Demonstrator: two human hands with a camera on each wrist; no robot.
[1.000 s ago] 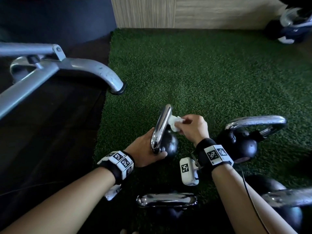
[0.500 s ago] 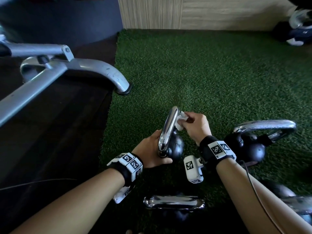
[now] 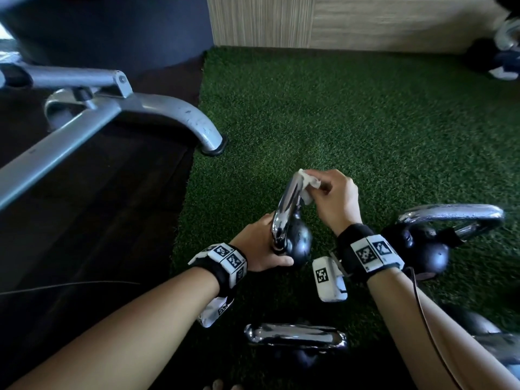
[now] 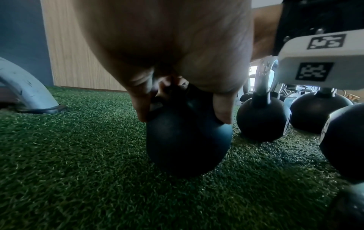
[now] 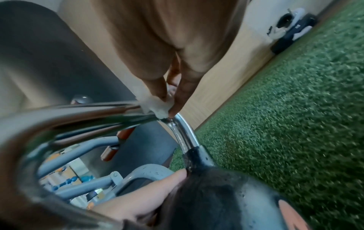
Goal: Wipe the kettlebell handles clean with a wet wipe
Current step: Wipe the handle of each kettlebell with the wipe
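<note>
A small black kettlebell (image 3: 299,240) (image 4: 187,143) with a chrome handle (image 3: 287,206) (image 5: 78,113) stands on the green turf. My left hand (image 3: 261,249) (image 4: 181,87) grips the top of its ball, thumb and fingers curled round it. My right hand (image 3: 334,198) (image 5: 169,93) pinches a white wet wipe (image 3: 308,184) (image 5: 157,107) against the far upper end of that handle. Three more kettlebells stand nearby: one to the right (image 3: 422,249), one close in front of me (image 3: 295,337), one at the lower right (image 3: 478,327).
A grey metal bench leg (image 3: 180,116) (image 4: 25,91) ends on the turf's left edge, with dark floor beyond it. A wooden wall (image 3: 365,21) borders the turf at the back. Dark gear (image 3: 501,60) lies in the far right corner. Open turf (image 3: 365,122) stretches ahead.
My right hand has slid the wipe up along the chrome handle toward its far top end. The left hand has kept its hold on the ball.
</note>
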